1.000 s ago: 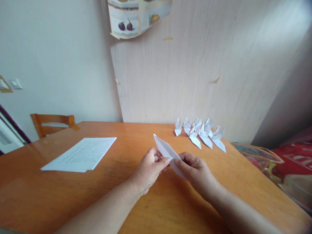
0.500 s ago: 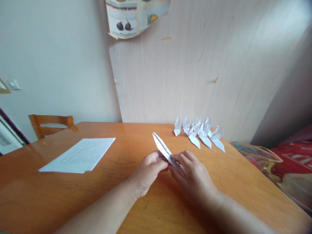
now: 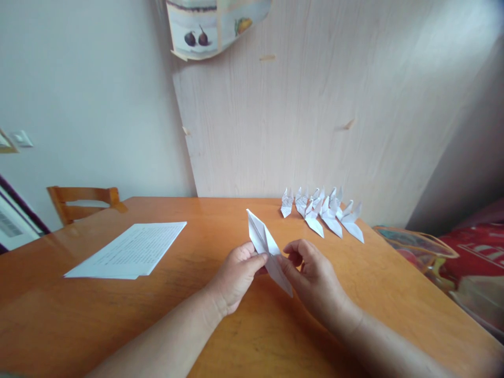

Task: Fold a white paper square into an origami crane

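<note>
A long diamond of folded white paper is held up above the table, its top point leaning to the left. My left hand grips its left edge, with the thumb on the front face and the fingers behind. At the right edge, my right hand is closed on the paper, thumb against the face near the middle and index finger curled. Creases run down the centre of the paper. Several finished folded paper cranes stand grouped at the table's back right.
A stack of printed sheets lies on the left of the wooden table. Behind the far left corner is a wooden chair. Red and clear bags sit beyond the right edge, and a wall panel rises behind.
The folded paper has turned from nearly edge-on to show its wide creased face. My right hand has shifted its grip from the lower end to the right edge.
</note>
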Demonstrator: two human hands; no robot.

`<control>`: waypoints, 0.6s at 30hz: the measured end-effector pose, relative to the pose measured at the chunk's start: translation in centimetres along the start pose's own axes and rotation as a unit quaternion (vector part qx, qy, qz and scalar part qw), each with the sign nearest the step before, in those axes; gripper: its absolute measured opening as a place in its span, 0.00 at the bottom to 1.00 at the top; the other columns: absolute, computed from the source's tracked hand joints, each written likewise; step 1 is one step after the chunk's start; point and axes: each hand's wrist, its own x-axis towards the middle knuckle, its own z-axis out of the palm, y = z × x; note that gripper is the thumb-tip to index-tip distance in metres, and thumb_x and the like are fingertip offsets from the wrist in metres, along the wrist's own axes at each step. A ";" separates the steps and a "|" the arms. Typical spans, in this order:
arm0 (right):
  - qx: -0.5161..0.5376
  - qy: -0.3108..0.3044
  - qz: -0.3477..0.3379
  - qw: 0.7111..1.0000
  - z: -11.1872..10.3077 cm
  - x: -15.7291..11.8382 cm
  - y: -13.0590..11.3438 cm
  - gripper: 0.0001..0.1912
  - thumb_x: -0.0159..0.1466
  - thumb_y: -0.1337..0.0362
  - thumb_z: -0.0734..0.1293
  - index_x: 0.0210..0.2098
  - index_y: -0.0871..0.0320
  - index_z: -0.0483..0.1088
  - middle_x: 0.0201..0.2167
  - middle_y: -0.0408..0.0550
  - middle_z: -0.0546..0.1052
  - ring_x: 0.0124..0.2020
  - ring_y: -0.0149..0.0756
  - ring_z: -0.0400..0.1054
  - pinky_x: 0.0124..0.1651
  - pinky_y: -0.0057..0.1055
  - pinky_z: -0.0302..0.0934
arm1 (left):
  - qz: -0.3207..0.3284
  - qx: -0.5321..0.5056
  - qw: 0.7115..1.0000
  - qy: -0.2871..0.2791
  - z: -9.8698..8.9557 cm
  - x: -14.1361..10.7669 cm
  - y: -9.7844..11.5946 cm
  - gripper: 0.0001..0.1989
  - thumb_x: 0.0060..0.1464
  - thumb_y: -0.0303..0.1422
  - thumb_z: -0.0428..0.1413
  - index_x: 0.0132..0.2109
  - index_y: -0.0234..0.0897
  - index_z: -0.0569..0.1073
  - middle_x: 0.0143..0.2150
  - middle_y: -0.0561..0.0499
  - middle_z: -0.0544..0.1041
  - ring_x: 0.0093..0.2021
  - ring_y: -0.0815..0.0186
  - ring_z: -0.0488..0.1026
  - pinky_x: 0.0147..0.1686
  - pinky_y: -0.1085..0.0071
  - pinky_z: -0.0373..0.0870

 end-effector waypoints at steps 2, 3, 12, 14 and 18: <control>0.005 0.006 0.021 1.000 0.1 0.1 0.2 0.08 0.64 0.59 0.67 0.39 0.56 0.68 0.30 0.44 0.72 0.30 0.35 0.67 0.32 0.32 0.62 | 0.002 0.001 1.000 0.000 0.0 0.0 -0.1 0.13 0.54 0.33 0.62 0.47 0.34 0.79 0.43 0.45 0.81 0.44 0.59 0.76 0.49 0.63 0.68; 0.005 0.003 0.023 1.000 0.1 0.1 0.2 0.08 0.64 0.59 0.67 0.38 0.55 0.68 0.30 0.44 0.72 0.30 0.35 0.67 0.32 0.32 0.62 | 0.002 0.002 1.000 0.000 0.0 0.0 -0.1 0.13 0.54 0.33 0.62 0.47 0.34 0.79 0.44 0.45 0.81 0.44 0.58 0.76 0.49 0.62 0.68; -0.036 -0.009 -0.023 0.999 -0.2 -0.1 -0.4 0.05 0.65 0.60 0.66 0.35 0.54 0.68 0.33 0.45 0.72 0.33 0.36 0.67 0.36 0.33 0.61 | -0.007 0.017 1.000 0.000 0.1 -0.1 -0.2 0.11 0.57 0.33 0.60 0.45 0.33 0.79 0.42 0.44 0.80 0.43 0.59 0.75 0.48 0.62 0.68; -0.035 -0.009 -0.031 0.999 -0.2 -0.2 -0.6 0.06 0.66 0.59 0.65 0.36 0.54 0.69 0.34 0.45 0.72 0.33 0.36 0.68 0.37 0.33 0.62 | -0.009 0.019 1.000 0.004 0.1 -0.2 -0.3 0.10 0.56 0.33 0.60 0.44 0.33 0.79 0.41 0.44 0.80 0.42 0.60 0.74 0.47 0.63 0.68; -0.013 -0.003 -0.034 0.999 -0.2 -0.3 -0.7 0.07 0.66 0.58 0.65 0.36 0.54 0.69 0.33 0.45 0.72 0.32 0.35 0.67 0.36 0.32 0.62 | -0.007 0.014 1.000 0.001 0.1 -0.1 -0.4 0.10 0.56 0.33 0.60 0.43 0.32 0.79 0.41 0.44 0.80 0.41 0.60 0.74 0.47 0.64 0.67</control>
